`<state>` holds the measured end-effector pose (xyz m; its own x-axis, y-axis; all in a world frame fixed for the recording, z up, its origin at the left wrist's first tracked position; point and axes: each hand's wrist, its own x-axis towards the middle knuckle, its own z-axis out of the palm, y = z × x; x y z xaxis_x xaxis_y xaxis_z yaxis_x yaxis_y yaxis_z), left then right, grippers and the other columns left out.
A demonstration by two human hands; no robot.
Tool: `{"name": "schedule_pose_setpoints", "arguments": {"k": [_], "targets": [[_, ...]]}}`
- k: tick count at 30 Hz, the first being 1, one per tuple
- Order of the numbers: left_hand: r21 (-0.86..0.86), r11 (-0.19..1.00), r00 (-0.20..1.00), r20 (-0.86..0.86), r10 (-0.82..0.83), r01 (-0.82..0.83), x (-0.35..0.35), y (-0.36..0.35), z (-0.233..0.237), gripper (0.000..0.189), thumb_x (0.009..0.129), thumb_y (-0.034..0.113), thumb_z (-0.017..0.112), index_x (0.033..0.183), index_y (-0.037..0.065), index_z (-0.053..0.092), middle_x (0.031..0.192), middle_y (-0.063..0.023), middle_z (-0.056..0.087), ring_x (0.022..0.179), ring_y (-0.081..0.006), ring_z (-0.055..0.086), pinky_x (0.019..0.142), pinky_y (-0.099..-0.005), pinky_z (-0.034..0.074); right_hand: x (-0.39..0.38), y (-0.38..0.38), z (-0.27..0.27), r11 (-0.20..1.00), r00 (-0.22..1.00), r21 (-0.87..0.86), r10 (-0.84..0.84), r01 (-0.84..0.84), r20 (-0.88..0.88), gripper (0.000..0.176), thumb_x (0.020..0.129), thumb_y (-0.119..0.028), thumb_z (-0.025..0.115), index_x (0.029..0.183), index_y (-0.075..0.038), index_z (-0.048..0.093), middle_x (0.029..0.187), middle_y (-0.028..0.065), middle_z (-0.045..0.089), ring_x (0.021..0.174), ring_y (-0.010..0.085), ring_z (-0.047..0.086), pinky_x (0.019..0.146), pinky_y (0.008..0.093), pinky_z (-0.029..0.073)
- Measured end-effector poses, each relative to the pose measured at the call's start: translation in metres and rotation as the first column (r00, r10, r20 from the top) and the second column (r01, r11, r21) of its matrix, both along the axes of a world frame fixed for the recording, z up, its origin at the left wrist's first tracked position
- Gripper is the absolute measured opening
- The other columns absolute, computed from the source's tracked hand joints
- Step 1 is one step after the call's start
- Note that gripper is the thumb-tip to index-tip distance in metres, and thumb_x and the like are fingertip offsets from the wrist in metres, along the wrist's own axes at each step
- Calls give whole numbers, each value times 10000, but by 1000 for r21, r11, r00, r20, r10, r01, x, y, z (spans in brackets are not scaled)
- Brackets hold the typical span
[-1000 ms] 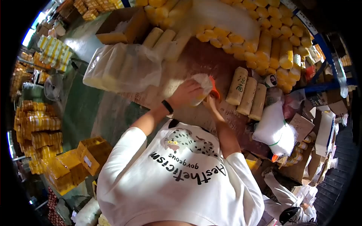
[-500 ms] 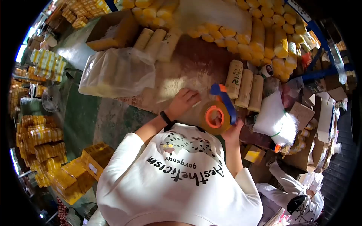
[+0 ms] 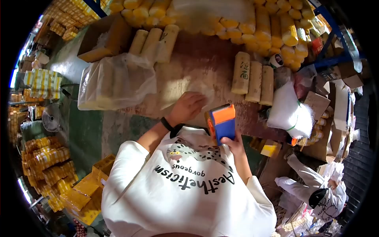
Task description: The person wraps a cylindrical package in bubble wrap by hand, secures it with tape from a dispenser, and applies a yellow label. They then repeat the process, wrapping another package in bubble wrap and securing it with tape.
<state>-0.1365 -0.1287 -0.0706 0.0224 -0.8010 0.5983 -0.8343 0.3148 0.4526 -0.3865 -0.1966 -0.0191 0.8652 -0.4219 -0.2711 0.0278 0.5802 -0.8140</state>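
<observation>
A blue and orange tape dispenser (image 3: 223, 122) is in my right hand (image 3: 233, 145), whose fingers close around its lower end. It is held upright in front of my chest, and its roll is mostly turned out of sight. My left hand (image 3: 188, 105), with a black band on the wrist, is to the left of the dispenser, over the near part of the table. Its fingers are bent and pressed together. A faint see-through patch, perhaps film or tape, shows by the fingertips; what they hold I cannot make out.
On the table (image 3: 189, 51), a clear plastic bag (image 3: 118, 83) of pale rolls stands left, with wrapped noodle packs (image 3: 241, 73) right. An open carton (image 3: 106, 37) is at back left. Yellow-ended packs (image 3: 233, 29) are stacked behind. Another person (image 3: 319, 189) is at lower right.
My right hand has turned the tape dispenser so its orange and blue end faces up and its roll is hidden. My left hand has shifted slightly left, and the whole view has shifted a little.
</observation>
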Motion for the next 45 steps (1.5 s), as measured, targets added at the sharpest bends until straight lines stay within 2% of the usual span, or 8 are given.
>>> {"name": "schedule_pose_setpoints", "arguments": {"k": [4, 7, 13, 18, 22, 25, 33, 45], "targets": [[202, 955, 948, -276, -155, 215, 27, -8, 20, 290, 791, 58, 618, 1080, 80, 628, 1032, -82, 620, 948, -281, 569, 797, -385, 482, 10, 11, -22, 829, 993, -554, -110, 71, -37, 588, 686, -85, 811, 1206, -46, 540, 1096, 79, 583, 1039, 220, 548, 890, 319, 426], [322, 892, 878, -456, -148, 318, 41, -12, 29, 293, 822, 48, 602, 1113, 83, 615, 1021, -99, 599, 933, -275, 565, 791, -358, 488, 14, 16, -17, 829, 967, -559, -124, -22, -222, 557, 682, -100, 808, 1178, -42, 561, 1072, 109, 582, 1005, 252, 541, 872, 330, 425], [217, 907, 820, -536, -199, 362, 47, -14, 41, 231, 849, 115, 621, 1078, 95, 643, 1024, -79, 615, 982, -247, 551, 838, -364, 463, 10, 12, -12, 396, 959, -915, -219, -83, -182, 484, 597, -100, 733, 1056, -38, 591, 1000, 127, 615, 954, 314, 536, 878, 374, 402], [76, 939, 836, -484, -259, 335, 36, -7, 65, 173, 808, 134, 666, 976, 101, 685, 1032, -54, 622, 1029, -241, 528, 914, -378, 417, 4, 6, -6, 123, 965, -988, -232, -96, -123, 452, 577, -109, 644, 1022, -37, 608, 1069, 144, 651, 1036, 341, 554, 970, 405, 350], [100, 902, 692, -679, -248, 421, 23, 6, 84, 182, 811, 194, 641, 948, 86, 694, 1023, -50, 612, 975, -267, 531, 856, -368, 440, -1, 2, 1, -135, 970, -988, -240, -72, -38, 367, 583, -141, 626, 932, -32, 598, 1031, 146, 674, 1018, 340, 607, 969, 416, 341], [56, 804, 690, -551, -469, 592, 17, 5, 110, 189, 773, 171, 652, 939, 89, 689, 1012, -49, 606, 955, -263, 517, 849, -362, 438, -4, -2, 6, -140, 974, -990, -225, -30, 2, 345, 543, -105, 669, 878, -62, 598, 984, 151, 678, 962, 292, 626, 994, 423, 335], [213, 761, 765, -404, -502, 612, -1, 4, 139, 261, 700, 280, 759, 811, 65, 662, 1046, -34, 543, 1029, -253, 439, 883, -382, 390, -13, -15, 14, -132, 984, -991, -179, -14, 9, 401, 497, -120, 693, 883, -73, 599, 954, 138, 676, 935, 295, 624, 969, 426, 339], [305, 633, 646, -639, -418, 711, -13, -2, 129, 175, 775, 204, 726, 806, 49, 651, 912, -1, 639, 980, -230, 495, 808, -321, 441, -24, -23, 9, 15, 999, -1000, -43, -24, -25, 546, 391, -116, 738, 911, -36, 590, 965, 148, 636, 935, 304, 589, 922, 416, 362]]}}
